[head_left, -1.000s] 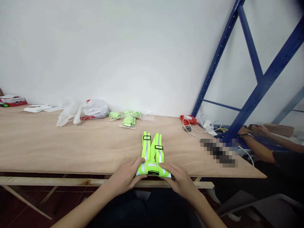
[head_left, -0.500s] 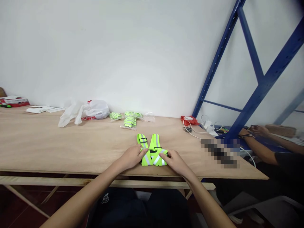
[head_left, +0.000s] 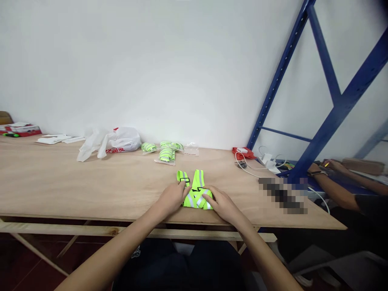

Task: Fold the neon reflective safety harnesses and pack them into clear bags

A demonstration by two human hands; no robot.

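Note:
A neon yellow-green reflective vest (head_left: 198,200) made of straps with silver stripes lies folded into a bundle near the table's front edge. Two strap loops stick out from its far side, the left one with a black buckle (head_left: 184,180). My left hand (head_left: 173,198) grips the bundle's left side, thumb on top by the buckle. On the right side, my right hand (head_left: 222,202) holds it with the thumb across the striped fabric and the fingers at the edge. The underside of the bundle is hidden.
Bagged striped bundles (head_left: 166,153) and a clear bag (head_left: 191,148) lie by the wall, near a white plastic bag (head_left: 124,139). At right are a red cloth (head_left: 247,152), a cable, a blurred-out object and a blue rack post (head_left: 323,133); another person's arms (head_left: 333,184) are beyond.
Both hands stay on the vest. My left hand has shifted up toward the buckle, and the right fingers have moved forward over the bundle's upper right corner. The view has shifted slightly.

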